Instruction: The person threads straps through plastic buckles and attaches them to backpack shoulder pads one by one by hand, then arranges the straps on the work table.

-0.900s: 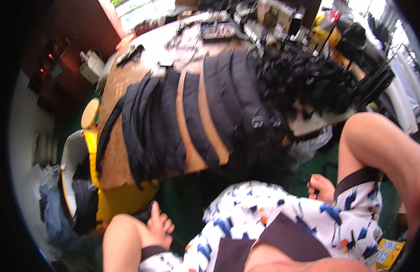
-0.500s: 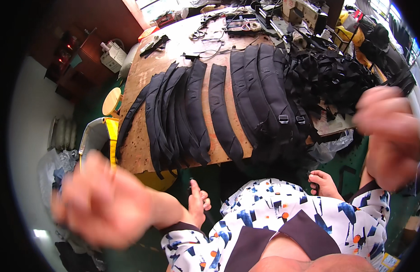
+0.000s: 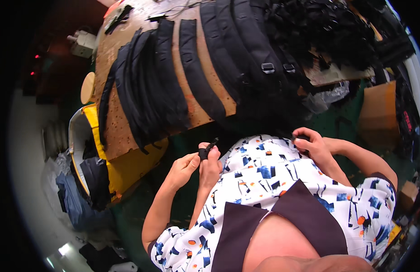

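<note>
My left hand is pinched on one side of a small black strap end at the left of my waist. Another person's hand grips the same piece, its forearm coming from beside my body. At the right of my waist my right hand closes around a second black strap end. There another forearm comes in beneath, and its hand is partly hidden against mine. A patterned white shirt with a dark collar lies between the hands.
Ahead stands a wooden table with rows of padded black straps and a heap of black webbing. A yellow-edged bin holding dark cloth is at the left. A cardboard box and clear plastic are at the right.
Both my hands have come down and inward from raised, blurred positions to the black strap ends at my waist. The view has tipped downward, so the table sits higher in it.
</note>
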`<move>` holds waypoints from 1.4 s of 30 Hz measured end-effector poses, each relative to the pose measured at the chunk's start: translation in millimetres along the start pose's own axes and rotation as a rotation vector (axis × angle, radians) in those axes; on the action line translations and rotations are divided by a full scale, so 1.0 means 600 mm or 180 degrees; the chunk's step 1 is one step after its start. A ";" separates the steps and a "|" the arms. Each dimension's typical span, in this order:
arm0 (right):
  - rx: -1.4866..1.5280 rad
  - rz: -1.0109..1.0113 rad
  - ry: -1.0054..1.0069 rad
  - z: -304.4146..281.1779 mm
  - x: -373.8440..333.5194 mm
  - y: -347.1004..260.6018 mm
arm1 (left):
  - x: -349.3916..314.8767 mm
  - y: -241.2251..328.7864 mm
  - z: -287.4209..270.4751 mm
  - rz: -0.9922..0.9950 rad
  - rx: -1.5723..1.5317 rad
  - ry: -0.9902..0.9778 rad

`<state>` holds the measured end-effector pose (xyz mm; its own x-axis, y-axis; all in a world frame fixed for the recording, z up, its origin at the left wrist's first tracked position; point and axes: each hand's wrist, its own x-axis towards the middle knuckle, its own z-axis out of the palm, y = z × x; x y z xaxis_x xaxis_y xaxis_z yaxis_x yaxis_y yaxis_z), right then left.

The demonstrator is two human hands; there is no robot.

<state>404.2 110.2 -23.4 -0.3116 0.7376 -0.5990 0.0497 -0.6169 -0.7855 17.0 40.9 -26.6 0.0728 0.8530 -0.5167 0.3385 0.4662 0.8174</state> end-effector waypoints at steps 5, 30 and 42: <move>-0.0498 0.0171 -0.0398 0.000 0.002 -0.004 | 0.040 -0.023 0.079 -0.0280 -0.2460 -0.0923; -0.1416 -0.0053 -0.1897 -0.035 0.092 -0.031 | 0.060 0.063 0.087 0.1304 0.1556 -0.0137; -0.1638 -0.0258 -0.1353 0.018 0.003 -0.063 | 0.038 0.093 0.136 0.1657 0.1151 -0.0057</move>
<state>391.4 131.6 6.8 -0.6748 0.5387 -0.5044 0.4236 -0.2769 -0.8625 113.8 67.0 -13.6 0.3280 0.9412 -0.0816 0.5499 -0.1200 0.8266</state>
